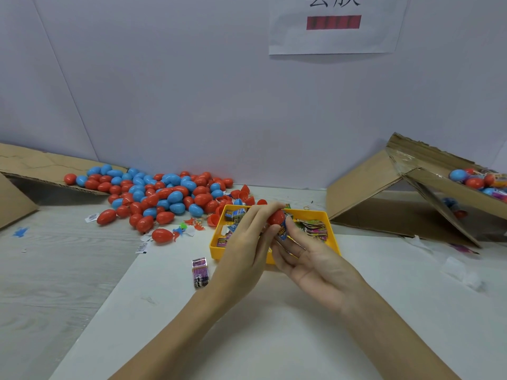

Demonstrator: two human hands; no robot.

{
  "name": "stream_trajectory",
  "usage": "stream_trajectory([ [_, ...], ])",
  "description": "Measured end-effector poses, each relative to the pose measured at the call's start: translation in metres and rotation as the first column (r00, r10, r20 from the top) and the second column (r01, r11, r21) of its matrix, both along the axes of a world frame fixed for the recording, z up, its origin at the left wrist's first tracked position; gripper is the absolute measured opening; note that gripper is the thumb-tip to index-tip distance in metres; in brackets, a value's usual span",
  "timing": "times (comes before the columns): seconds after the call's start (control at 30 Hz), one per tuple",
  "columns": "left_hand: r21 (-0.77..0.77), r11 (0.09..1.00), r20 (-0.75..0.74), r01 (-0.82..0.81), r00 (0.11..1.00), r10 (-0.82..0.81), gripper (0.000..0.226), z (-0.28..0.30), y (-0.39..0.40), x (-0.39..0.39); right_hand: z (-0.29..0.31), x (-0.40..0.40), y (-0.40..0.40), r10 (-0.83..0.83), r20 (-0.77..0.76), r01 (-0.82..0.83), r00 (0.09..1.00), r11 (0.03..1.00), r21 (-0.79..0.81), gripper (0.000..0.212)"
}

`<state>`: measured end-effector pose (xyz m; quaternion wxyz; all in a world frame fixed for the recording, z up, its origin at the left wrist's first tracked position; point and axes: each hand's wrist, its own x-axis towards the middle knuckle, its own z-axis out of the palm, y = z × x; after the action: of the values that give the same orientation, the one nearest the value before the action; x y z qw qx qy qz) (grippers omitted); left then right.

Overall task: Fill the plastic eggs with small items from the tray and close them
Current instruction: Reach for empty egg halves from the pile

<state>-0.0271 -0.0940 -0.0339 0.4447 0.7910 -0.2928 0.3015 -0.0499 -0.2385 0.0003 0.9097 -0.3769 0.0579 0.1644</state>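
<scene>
Your left hand (pixel 247 242) pinches one red egg half (pixel 276 216) above the yellow tray (pixel 330 229), while your right hand (pixel 310 259) pinches one blue packet (pixel 282 231) against it. One heap of red and blue eggs (pixel 162 193) lies well to the left, too many to count, and one purple packet (pixel 200 272) sits beside the tray.

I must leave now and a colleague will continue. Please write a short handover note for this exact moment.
Left hand: holds a red egg piece over the yellow tray.
Right hand: pinches a small blue packet beside the egg.
Pile of red and blue eggs lies far left; some eggs sit in the cardboard box on the right.
Left to do: put the packet in, close the egg, continue with the pile.
</scene>
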Motion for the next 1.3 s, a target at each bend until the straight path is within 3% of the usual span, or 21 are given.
stream_trajectory([
  [0.33, -0.028, 0.999, 0.068, -0.033, 0.997, 0.034, 0.033, 0.0, 0.002, 0.001, 0.002, -0.002, 0.001, 0.018, -0.048, -0.017, 0.999, 1.0, 0.019, 0.01],
  [0.53, -0.027, 0.998, 0.094, -0.052, 0.994, 0.054, 0.031, -0.001, 0.002, 0.003, -0.001, -0.003, -0.001, 0.047, -0.097, -0.043, 0.994, 0.998, 0.042, 0.044],
  [0.7, -0.031, 0.998, 0.114, -0.056, 0.992, 0.059, 0.031, -0.003, 0.001, 0.005, -0.003, -0.001, -0.002, 0.069, -0.124, -0.061, 0.99, 0.996, 0.063, 0.055],
  [1.17, -0.034, 0.995, 0.1, -0.096, 0.99, 0.099, 0.025, -0.002, -0.001, 0.0, -0.001, -0.002, -0.003, 0.074, -0.14, -0.07, 0.987, 0.997, 0.029, 0.046],
  [1.3, -0.093, 0.996, 0.022, 0.01, 1.0, -0.008, 0.024, 0.006, 0.001, -0.001, 0.002, -0.003, -0.003, 0.02, 0.001, -0.02, 1.0, 0.997, -0.08, 0.038],
])
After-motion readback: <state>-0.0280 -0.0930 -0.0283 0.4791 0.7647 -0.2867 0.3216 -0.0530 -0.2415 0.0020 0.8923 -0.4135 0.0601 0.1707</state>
